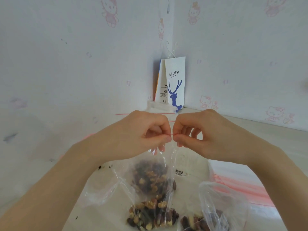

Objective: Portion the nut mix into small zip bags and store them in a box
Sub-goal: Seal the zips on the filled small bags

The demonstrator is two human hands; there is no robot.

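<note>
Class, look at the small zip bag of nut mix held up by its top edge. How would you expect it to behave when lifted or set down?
The zip bag looks floppy: its thin film wrinkles and sags below the left hand and right hand. The nuts sit low, so it probably hangs bottom-heavy. Set down, it would likely slump rather than stand.
</note>
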